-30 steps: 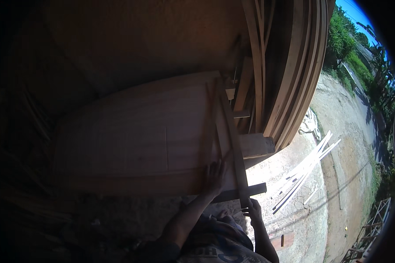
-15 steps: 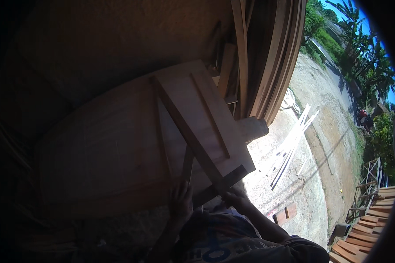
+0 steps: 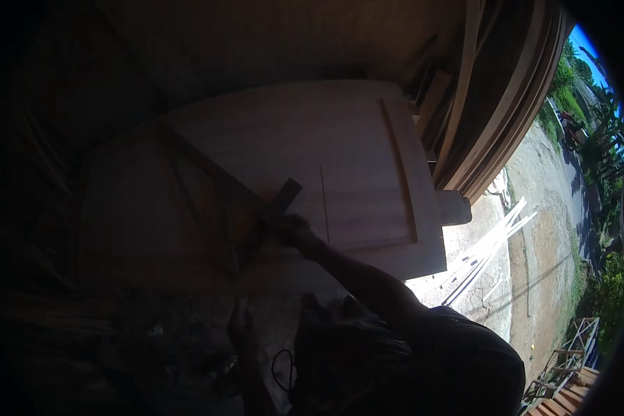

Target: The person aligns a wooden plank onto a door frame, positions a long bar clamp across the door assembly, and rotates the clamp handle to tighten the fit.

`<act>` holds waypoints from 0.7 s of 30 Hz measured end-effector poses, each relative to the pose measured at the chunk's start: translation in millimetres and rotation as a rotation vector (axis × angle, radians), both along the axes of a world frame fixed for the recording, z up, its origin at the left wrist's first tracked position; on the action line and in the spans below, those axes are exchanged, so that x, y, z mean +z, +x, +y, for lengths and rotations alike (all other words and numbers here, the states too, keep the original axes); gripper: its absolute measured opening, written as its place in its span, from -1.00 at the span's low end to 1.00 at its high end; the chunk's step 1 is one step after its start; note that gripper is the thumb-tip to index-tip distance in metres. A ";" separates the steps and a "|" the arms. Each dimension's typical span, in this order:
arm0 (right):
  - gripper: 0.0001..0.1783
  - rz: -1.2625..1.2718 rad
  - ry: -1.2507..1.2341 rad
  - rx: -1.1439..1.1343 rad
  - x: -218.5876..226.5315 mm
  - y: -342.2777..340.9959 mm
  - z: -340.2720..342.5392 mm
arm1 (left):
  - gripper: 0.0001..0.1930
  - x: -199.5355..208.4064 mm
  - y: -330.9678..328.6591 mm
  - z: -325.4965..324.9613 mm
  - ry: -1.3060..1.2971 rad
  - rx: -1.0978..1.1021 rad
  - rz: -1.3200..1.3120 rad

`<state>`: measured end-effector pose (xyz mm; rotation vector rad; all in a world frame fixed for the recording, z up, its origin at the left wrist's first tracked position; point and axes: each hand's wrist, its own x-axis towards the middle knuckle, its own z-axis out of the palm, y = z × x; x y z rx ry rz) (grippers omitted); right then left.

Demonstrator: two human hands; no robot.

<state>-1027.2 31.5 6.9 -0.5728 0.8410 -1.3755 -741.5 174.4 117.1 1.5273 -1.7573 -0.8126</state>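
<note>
A large wooden panel (image 3: 347, 125), like a door leaf, lies flat in shadow before me. A wooden carpenter's square (image 3: 208, 161), with a long bar, a crosspiece and a slanted brace, is over its left-middle part. My right hand (image 3: 292, 230) is closed round the square where bar and crosspiece meet. Whether the whole square touches the panel is too dark to tell. My left hand (image 3: 241, 326) is off the panel's near edge, its fingers stretched out and holding nothing. A thin dark line (image 3: 324, 201) runs across the panel right of my right hand.
A raised wooden strip (image 3: 400, 173) runs along the panel's right end. Long boards (image 3: 509, 111) lean against the wall at the back right. On the sunlit ground to the right lie several pale slats (image 3: 489, 246). More boards (image 3: 568, 399) are at the lower right.
The square has moved left along the panel in my right hand. My left hand has left the square and dropped below the panel's near edge. The view has shifted left.
</note>
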 end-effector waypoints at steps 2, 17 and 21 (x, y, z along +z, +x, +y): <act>-0.56 -0.129 0.098 -0.179 50.7 55.9 -19.7 | -0.57 10.8 45.3 61.6 0.131 0.236 -0.217; -0.46 0.650 -1.569 1.038 205.8 177.8 273.4 | -0.63 -30.3 -79.4 213.5 0.194 0.576 0.308; -0.42 0.591 -1.555 1.168 212.8 187.4 291.8 | -0.65 -1.1 -89.3 245.3 0.163 0.837 0.640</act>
